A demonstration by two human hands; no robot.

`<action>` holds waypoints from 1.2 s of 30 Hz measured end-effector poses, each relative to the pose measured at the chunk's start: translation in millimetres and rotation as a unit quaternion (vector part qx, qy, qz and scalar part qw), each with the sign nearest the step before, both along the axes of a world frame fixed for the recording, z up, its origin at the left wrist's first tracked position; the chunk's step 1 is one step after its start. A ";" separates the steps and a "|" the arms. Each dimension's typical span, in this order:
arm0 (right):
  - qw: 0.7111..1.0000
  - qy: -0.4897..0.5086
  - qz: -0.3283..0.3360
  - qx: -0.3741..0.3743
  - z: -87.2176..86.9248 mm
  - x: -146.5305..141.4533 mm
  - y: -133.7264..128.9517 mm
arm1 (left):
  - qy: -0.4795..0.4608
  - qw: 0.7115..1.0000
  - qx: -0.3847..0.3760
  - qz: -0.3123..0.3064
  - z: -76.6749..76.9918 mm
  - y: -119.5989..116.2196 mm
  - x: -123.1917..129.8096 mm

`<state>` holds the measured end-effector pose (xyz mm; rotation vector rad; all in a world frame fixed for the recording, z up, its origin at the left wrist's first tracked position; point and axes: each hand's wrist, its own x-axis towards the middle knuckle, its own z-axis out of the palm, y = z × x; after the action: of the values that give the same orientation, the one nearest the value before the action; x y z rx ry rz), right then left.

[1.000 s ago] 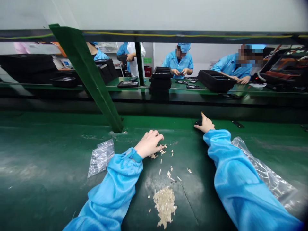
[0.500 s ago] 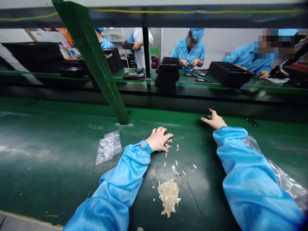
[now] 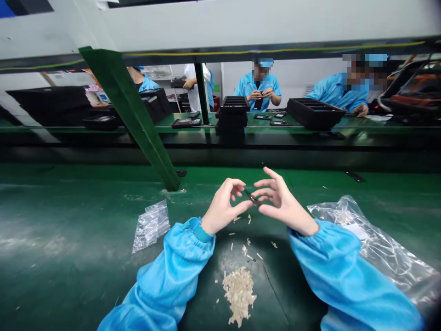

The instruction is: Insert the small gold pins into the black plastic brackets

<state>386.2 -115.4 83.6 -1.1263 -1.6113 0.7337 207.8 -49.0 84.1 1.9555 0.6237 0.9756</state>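
Note:
In front of me both my hands are raised close together over the bench. A thin, small black part (image 3: 253, 198) sits between them. My left hand (image 3: 228, 204) is closed in a loose pinch at the near-left end of this part. My right hand (image 3: 280, 200) has its fingers spread, index pointing up; its lower fingertips are close to the part, and whether they touch it I cannot tell. Below the hands, loose pale strips (image 3: 249, 219) are scattered on the green bench. Nearer to me lies a heap of small cream-coloured pieces (image 3: 239, 294).
A clear plastic bag (image 3: 151, 225) lies at left, and a larger one (image 3: 389, 257) lies beside my right sleeve. A slanted green post (image 3: 138, 124) meets the bench. Across from me, co-workers sit behind black trays (image 3: 315, 115). A black piece (image 3: 354, 176) lies at far right.
My right hand has come in left and nearer from the far side of the bench. My left hand has lifted off the scattered strips, and the black part is now between the hands.

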 end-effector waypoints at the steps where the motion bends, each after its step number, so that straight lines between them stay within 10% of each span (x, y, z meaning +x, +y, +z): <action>1: 0.997 -0.046 -0.032 0.049 0.5 -2.3 -1.6 | -0.029 0.999 -0.042 0.004 0.7 -0.8 -0.2; 6: 0.936 -0.237 -0.091 0.245 4.1 -7.6 -7.9 | -0.041 0.973 -0.211 -0.088 5.5 -3.8 0.2; 12: 0.932 -0.232 -0.105 0.258 13.4 -14.7 -15.6 | 0.005 0.958 -0.267 -0.101 15.5 -13.1 -1.7; 19: 0.956 -0.117 -0.201 0.180 20.0 -38.2 -28.9 | -0.050 0.984 -0.165 0.039 20.0 -30.8 -5.7; 36: 0.953 -0.092 -0.233 0.173 23.3 -48.5 -34.0 | 0.023 0.988 0.093 0.124 24.3 -47.3 -3.8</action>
<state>337.7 -149.4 106.9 -1.2710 -1.4681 0.0348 204.0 -96.3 108.4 2.1027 0.8442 1.1796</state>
